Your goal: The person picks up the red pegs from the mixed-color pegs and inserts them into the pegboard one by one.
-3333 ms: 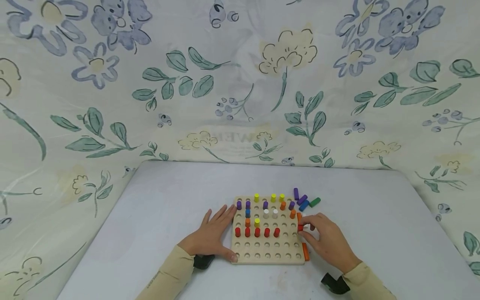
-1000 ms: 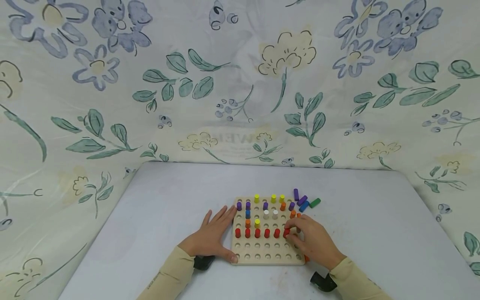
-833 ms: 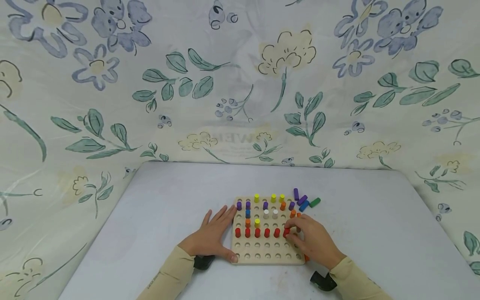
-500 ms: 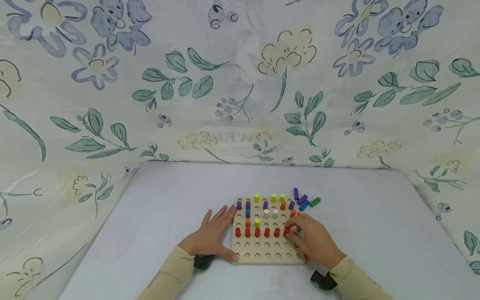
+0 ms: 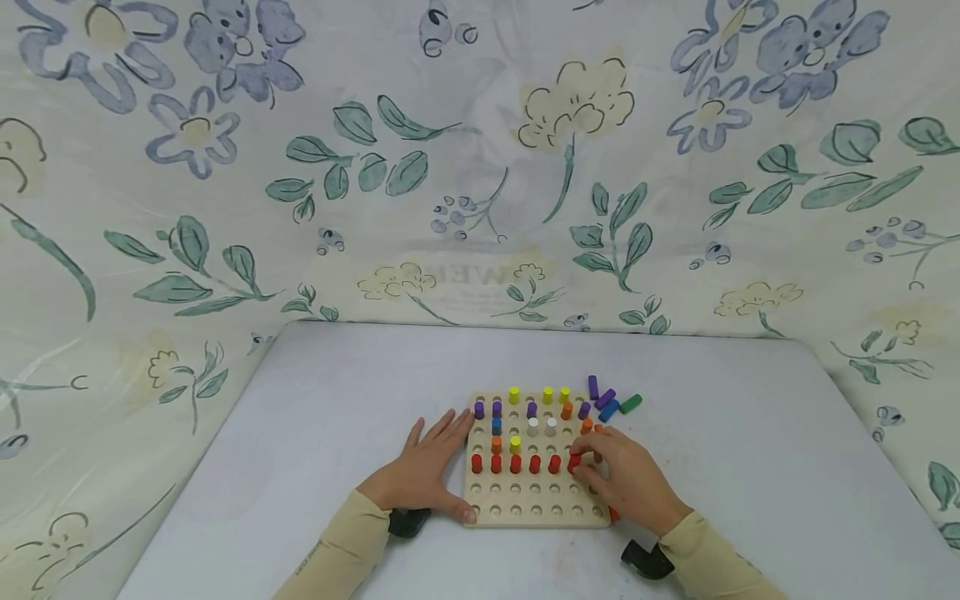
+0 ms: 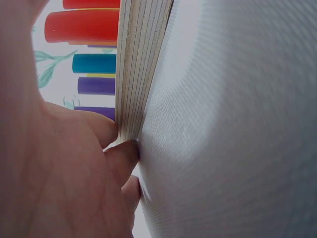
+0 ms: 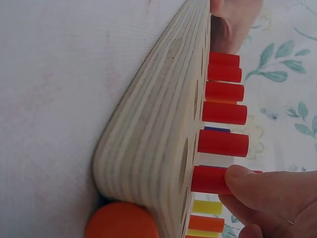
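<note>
A wooden peg board (image 5: 532, 522) lies on the table, with a line of upright red pegs across its middle. At the right end of that line, my right hand (image 5: 633, 479) pinches a red peg (image 7: 210, 179) between thumb and fingers. In the right wrist view this peg stands upright at the board's surface, in line with the other red ones. My left hand (image 5: 423, 475) is spread along the board's left side, thumb at the near corner and fingertips at the far part of the edge. The left wrist view shows those fingers against the layered side of the board (image 6: 141, 64).
Yellow pegs (image 5: 547, 395), purple, blue, white and orange pegs stand in the farther rows. Beyond the board's far right corner lie loose purple pegs (image 5: 593, 387), a blue peg (image 5: 609, 410) and a green peg (image 5: 632, 403). An orange peg (image 7: 121, 223) lies against the board's right side.
My right hand has moved left from beside the board, bringing the red peg to the right end of the red line. Over the last second it stays there. The left hand has not moved.
</note>
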`<state>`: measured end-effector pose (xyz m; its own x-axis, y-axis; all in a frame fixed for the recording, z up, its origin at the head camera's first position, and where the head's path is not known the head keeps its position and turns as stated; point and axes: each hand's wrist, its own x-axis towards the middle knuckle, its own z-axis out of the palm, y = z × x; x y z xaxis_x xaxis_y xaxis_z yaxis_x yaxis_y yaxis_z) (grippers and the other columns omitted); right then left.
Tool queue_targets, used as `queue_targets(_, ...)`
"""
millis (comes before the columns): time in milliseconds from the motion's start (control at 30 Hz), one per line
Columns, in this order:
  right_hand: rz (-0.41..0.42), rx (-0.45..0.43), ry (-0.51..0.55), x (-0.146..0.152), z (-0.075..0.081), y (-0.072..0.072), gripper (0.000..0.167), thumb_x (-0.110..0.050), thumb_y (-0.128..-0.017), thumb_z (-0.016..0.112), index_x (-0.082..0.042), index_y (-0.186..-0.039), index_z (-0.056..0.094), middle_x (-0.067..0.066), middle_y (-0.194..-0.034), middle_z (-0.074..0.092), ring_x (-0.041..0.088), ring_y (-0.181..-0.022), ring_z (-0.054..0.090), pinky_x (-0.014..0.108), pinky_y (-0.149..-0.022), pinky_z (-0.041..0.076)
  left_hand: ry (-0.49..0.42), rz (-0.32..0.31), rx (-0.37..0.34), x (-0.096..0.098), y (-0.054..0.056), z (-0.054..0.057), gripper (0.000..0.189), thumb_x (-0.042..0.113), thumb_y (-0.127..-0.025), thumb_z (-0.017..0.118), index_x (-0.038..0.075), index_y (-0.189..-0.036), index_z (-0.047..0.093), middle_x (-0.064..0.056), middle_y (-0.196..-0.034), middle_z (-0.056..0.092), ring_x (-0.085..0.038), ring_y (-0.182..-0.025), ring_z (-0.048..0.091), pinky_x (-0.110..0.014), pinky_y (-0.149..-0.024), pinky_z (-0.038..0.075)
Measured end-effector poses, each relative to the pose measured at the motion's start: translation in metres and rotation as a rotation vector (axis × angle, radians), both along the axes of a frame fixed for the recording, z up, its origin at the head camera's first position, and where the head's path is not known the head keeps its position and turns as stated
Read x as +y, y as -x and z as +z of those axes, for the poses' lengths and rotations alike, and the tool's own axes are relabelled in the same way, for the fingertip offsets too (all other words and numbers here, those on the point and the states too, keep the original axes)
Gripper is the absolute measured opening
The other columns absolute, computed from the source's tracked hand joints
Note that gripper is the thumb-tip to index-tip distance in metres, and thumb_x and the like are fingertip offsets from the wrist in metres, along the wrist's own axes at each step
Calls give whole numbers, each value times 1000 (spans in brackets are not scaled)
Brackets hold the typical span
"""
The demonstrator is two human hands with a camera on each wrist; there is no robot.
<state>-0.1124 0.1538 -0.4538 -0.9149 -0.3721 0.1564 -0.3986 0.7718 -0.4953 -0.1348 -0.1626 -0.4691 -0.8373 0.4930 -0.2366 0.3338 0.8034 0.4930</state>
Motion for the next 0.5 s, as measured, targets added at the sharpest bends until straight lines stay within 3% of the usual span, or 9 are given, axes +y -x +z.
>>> queue_targets(500,-3,-32,-6,0,-3,2,20,-14,-85,82,-21,-99,70,-14,-93,63,6,-84,57,26,-73,55,-10,5,-9,1,-1,2,135,64,-63,87,7,-162,15,-8,-168,13,-29,-155,1,-60,-119,-10)
